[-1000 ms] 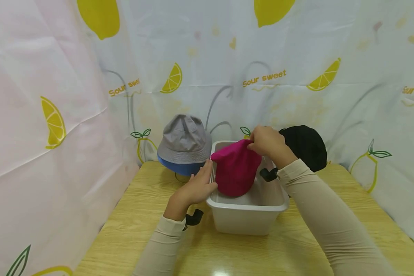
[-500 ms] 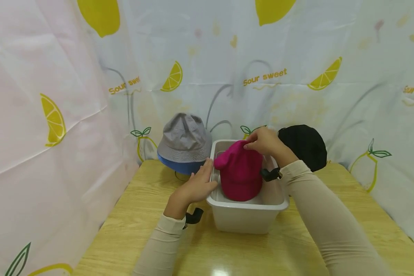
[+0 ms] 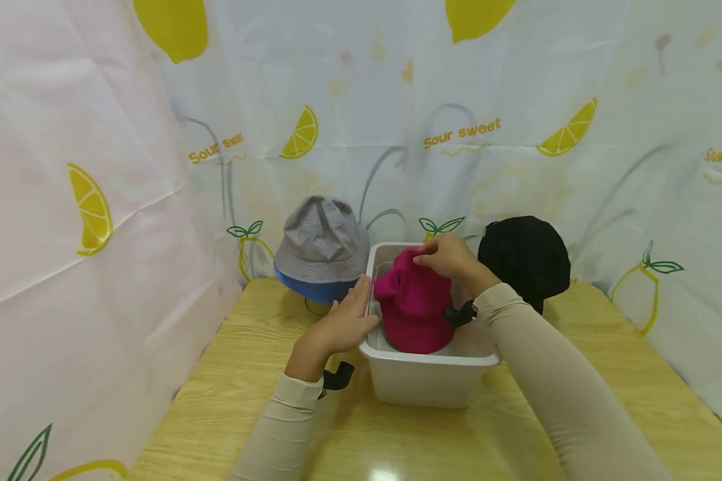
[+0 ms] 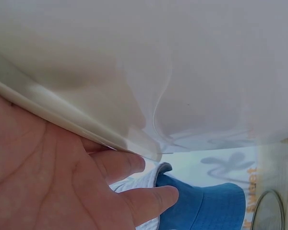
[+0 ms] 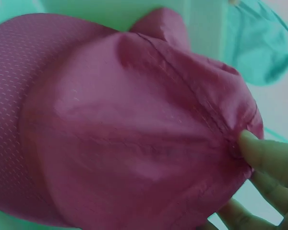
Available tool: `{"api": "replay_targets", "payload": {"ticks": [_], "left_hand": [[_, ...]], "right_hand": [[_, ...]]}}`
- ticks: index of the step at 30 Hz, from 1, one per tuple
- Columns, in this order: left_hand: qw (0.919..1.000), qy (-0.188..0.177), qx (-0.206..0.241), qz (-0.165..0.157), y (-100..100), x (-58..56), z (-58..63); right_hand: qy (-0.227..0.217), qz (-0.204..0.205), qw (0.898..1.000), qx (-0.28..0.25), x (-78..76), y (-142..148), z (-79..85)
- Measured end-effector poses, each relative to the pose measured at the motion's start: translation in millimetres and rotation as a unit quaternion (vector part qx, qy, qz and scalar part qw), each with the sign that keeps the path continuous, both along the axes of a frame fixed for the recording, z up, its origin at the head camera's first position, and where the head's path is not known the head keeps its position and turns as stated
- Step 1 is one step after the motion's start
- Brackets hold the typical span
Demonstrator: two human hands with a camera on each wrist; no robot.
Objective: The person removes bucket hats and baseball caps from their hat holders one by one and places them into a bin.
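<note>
In the head view a magenta cap (image 3: 418,307) sits inside a pale plastic bin (image 3: 424,384), its brim towards the near end. My right hand (image 3: 448,256) pinches the top of its crown; the right wrist view shows the thumb (image 5: 266,153) pressed into the cloth and the other fingers on the far side. Against the bin's left rim, my left hand (image 3: 339,327) lies with fingers extended. Up close in the left wrist view, the palm (image 4: 48,177) meets the rim from outside, under the bin wall (image 4: 216,57).
A grey bucket hat (image 3: 321,237) sits over a blue hat (image 3: 319,291) on a stand at the bin's back left. A black cap (image 3: 523,257) is raised at the back right. Printed cloth (image 3: 373,100) hangs behind the wooden table (image 3: 234,361).
The magenta cap has come down further into the bin, its crown now more upright. My right hand has lowered and shifted left with it. The left hand stays at the rim.
</note>
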State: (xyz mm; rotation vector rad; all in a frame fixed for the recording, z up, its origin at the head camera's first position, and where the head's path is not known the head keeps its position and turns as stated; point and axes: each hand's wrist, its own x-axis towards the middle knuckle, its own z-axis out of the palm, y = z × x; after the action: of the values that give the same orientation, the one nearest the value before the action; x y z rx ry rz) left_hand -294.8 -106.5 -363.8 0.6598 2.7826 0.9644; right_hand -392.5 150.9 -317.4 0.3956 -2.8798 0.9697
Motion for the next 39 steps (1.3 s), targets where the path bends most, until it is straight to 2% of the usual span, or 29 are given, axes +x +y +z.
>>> {"api": "replay_targets", "payload": {"ticks": [9, 16, 18, 23, 28, 35, 39], "left_hand": [[1.0, 0.007, 0.001, 0.001, 1, -3.3, 1.1], [1.0, 0.006, 0.002, 0.001, 2, -2.9, 1.5], [1.0, 0.005, 0.003, 0.001, 3, -3.3, 1.0], [1.0, 0.002, 0.006, 0.001, 2, -3.1, 0.3], [0.9998, -0.001, 0.021, -0.002, 2, -3.3, -0.6], [0.9997, -0.002, 0.025, 0.0, 1, -3.1, -2.0], [0.9997, -0.002, 0.025, 0.0, 1, -3.1, -2.7]], "right_hand": [[-0.027, 0.011, 0.999, 0.026, -4.1, -3, -10.7], [-0.044, 0.041, 0.996, 0.068, -2.1, -2, -13.5], [-0.063, 0.054, 0.995, 0.06, -2.1, -2, -15.1], [-0.099, 0.097, 0.988, 0.071, -2.8, -3, -20.3], [-0.115, 0.132, 0.979, 0.1, -3.2, -5, -24.0], [-0.143, 0.13, 0.972, 0.136, 2.3, -7, -23.3], [-0.145, 0.147, 0.968, 0.144, 3.0, -9, -22.6]]}}
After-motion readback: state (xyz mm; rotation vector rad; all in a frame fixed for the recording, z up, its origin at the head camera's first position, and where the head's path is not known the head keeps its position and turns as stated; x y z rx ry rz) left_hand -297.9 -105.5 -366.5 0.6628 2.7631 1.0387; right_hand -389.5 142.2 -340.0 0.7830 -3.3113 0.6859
